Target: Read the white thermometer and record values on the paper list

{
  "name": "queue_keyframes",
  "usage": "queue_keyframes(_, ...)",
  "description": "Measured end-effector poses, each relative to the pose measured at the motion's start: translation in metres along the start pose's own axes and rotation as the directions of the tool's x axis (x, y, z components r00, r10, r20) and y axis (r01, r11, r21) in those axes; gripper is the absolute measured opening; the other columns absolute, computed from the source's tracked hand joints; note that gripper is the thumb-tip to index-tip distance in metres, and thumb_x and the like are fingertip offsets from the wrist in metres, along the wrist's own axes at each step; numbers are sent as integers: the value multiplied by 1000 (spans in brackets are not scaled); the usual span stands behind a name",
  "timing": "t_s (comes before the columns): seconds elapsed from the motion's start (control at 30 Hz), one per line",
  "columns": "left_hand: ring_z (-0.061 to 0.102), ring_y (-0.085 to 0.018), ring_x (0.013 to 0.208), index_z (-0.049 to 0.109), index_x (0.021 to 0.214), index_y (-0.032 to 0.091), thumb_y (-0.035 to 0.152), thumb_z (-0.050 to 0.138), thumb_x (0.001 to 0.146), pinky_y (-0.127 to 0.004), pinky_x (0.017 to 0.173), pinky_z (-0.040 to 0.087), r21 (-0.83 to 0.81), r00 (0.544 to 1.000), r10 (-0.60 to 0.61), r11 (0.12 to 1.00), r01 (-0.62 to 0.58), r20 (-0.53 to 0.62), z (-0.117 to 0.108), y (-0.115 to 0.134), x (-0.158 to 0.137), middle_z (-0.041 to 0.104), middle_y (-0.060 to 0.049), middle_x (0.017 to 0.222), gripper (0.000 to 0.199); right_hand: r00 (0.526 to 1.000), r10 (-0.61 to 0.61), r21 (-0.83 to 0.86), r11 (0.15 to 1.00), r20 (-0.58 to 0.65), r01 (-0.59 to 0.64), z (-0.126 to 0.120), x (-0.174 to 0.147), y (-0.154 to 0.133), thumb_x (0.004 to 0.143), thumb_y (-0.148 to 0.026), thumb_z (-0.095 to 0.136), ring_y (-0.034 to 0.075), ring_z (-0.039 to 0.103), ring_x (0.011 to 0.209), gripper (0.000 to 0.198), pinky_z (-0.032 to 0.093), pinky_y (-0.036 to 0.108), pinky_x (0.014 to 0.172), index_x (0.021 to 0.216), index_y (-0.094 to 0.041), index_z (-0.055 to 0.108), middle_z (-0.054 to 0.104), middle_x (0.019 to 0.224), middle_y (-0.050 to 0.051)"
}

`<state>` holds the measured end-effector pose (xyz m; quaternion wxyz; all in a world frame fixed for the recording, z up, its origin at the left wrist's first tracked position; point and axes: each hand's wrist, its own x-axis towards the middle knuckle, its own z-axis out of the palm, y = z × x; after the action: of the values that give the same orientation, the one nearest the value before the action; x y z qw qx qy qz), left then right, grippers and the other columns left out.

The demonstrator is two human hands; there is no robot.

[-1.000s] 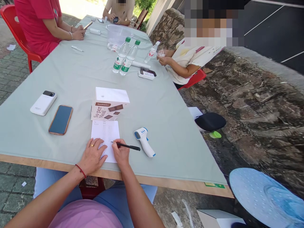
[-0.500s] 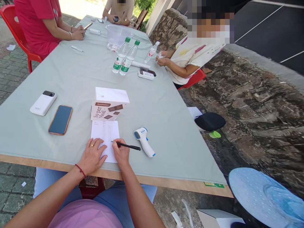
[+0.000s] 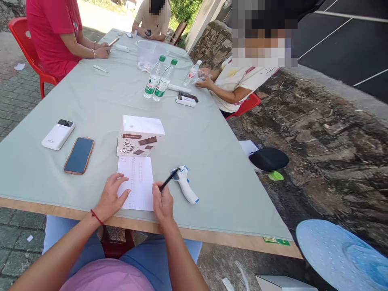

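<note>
A sheet of white paper (image 3: pixel 138 184) with columns of small handwriting lies before me at the table's near edge. My left hand (image 3: pixel 112 196) rests at its left side, thumb and fingers apart, holding nothing. At the sheet's right edge my right hand (image 3: pixel 163 202) is closed round a black pen (image 3: pixel 169 179), whose upper end points up and to the right. The white and blue infrared thermometer (image 3: pixel 185 185) lies just right of that hand. Behind the paper stands a white and brown box (image 3: pixel 141 137) marked "Su-per Meal".
A phone (image 3: pixel 79 155) and a white power bank (image 3: pixel 58 134) lie to the left. Two green-capped water bottles (image 3: pixel 157 81) stand mid-table before a clear plastic tub (image 3: pixel 151 49). Three people sit around the table. A blue hat (image 3: pixel 339 254) is at lower right.
The pen has come off the paper and swung upward in my right hand, which moved right to the sheet's edge. My left hand has slid left, uncovering more of the writing.
</note>
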<state>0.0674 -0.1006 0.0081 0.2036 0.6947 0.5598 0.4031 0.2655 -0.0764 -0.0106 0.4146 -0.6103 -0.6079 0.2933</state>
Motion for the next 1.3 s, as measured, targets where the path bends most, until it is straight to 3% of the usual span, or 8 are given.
queue_keyframes(0.17, 47, -32, 128, 44, 135, 19, 35, 69, 78, -51, 107, 40, -169, 966, -257, 953, 250, -19, -14, -31, 53, 51, -16, 134, 64, 954, -236, -236, 932, 185, 276, -3, -9, 6, 94, -50, 46, 23, 59, 87, 37, 48, 38, 79, 109, -20, 63, 65, 93, 9)
queue_keyframes(0.37, 47, -35, 128, 41, 134, 16, 31, 83, 58, -51, 106, 39, -385, 960, -272, 882, 274, 61, -8, -59, 127, 51, -17, 135, 88, 947, -315, -380, 885, -63, 269, -11, 5, 38, 92, -48, 49, 28, 55, 108, 38, 45, 47, 93, 112, -18, 61, 60, 112, 15)
queue_keyframes(0.5, 59, -29, 108, 52, 121, 18, 24, 85, 52, -47, 97, 46, -462, 965, -250, 849, 258, 79, -2, -63, 149, 64, -9, 114, 77, 951, -77, -549, 829, -299, -106, -38, 31, 53, 85, -48, 55, 37, 46, 123, 51, 36, 54, 99, 122, -13, 55, 51, 131, 23)
queue_keyframes(0.67, 59, -29, 107, 54, 115, 16, 29, 87, 53, -45, 93, 47, -522, 946, -323, 803, 288, 25, -6, -60, 147, 63, -10, 113, 72, 946, 309, -653, 698, -95, -293, -69, 58, 49, 82, -39, 56, 33, 58, 102, 38, 43, 41, 81, 110, -13, 60, 63, 106, 19)
queue_keyframes(0.87, 57, -30, 114, 55, 115, 15, 43, 85, 60, -45, 98, 44, -690, 897, -433, 675, 260, -86, -17, -50, 117, 63, -13, 120, 69, 933, 328, 24, 944, -152, -328, -59, 48, 7, 69, -50, 63, 22, 57, 76, 40, 43, 33, 68, 93, -19, 63, 64, 82, 4)
queue_keyframes(1.0, 62, -31, 110, 58, 112, 14, 44, 85, 61, -46, 94, 47, -834, 877, -475, 453, 314, 72, -16, -50, 96, 66, -15, 119, 66, 970, 223, 558, 819, -94, -134, -28, 25, -51, 68, -52, 67, 18, 57, 70, 43, 45, 31, 66, 93, -19, 59, 63, 76, 2)
queue_keyframes(1.1, 62, -31, 109, 60, 112, 13, 41, 88, 57, -45, 96, 47, -803, 887, -455, 498, 329, 82, -14, -52, 89, 68, -14, 115, 67, 989, 132, 693, 707, 67, -141, -5, 12, -87, 77, -51, 60, 15, 54, 59, 37, 44, 29, 59, 96, -19, 58, 62, 67, -1)
queue_keyframes(1.3, 62, -31, 110, 59, 115, 12, 45, 86, 59, -45, 96, 47, -744, 883, -465, 565, 357, 70, -13, -50, 87, 67, -16, 117, 70, 957, 209, 637, 715, 202, -290, 25, 11, -103, 73, -47, 65, 12, 44, 51, 30, 36, 26, 51, 69, -19, 55, 53, 53, -3)
